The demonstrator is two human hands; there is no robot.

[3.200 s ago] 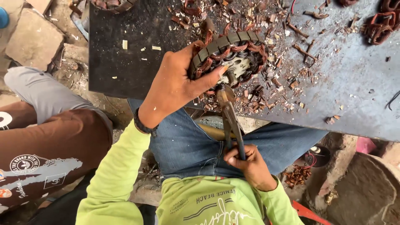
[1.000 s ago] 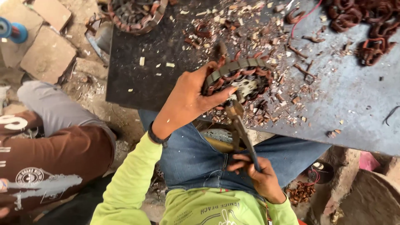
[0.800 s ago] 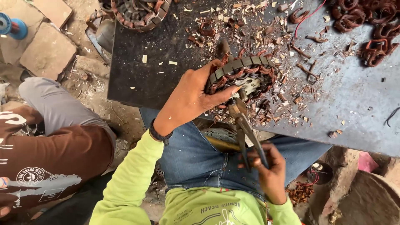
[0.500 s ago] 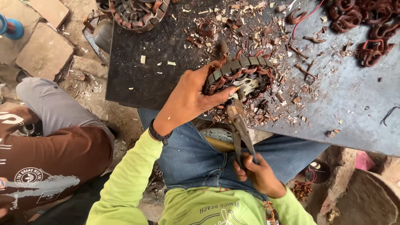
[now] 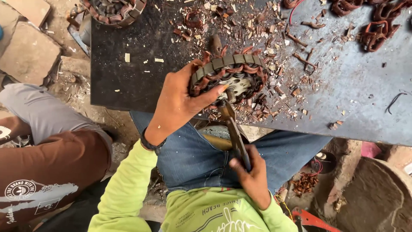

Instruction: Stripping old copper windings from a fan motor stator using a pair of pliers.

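The left hand (image 5: 178, 105) is closed around the near-left rim of a stator (image 5: 229, 77), a ring of dark steel with copper windings, holding it tilted at the near edge of the dark table (image 5: 124, 81). The right hand (image 5: 253, 178) is clenched on the handles of pliers (image 5: 234, 133), well below the stator over the lap, with the pliers' nose up against the stator's pale centre. Copper scraps (image 5: 274, 38) lie strewn beyond and to the right of the stator, and 1 more stator (image 5: 113, 9) sits far to its upper left. The left thumb lies just beside the pliers' nose, so a slip could jab or pinch it. Only the near edge supports the stator, so a hard pull could tip it off into the lap. Cut wire ends could scratch bare fingers.
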